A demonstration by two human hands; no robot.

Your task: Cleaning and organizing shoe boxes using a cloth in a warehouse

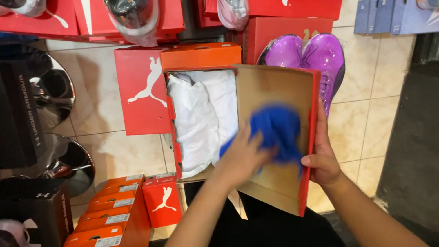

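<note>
The orange shoebox (186, 96) sits open on the person's lap, white wrapping paper (204, 117) inside, no shoe visible. The right hand (322, 163) grips the raised lid (281, 125) at its edge, fingers curled. The left hand (245, 157) presses a blurred blue cloth (276, 129) to the lid's inner face; finger position indistinct. Wiping appears underway, extent unclear.

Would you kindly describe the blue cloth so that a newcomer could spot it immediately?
Find the open orange shoebox at the centre, white paper inside. Its brown cardboard lid stands raised on the right. The blue cloth, blurred, lies against that lid under the left hand: the only blue thing there.
</note>
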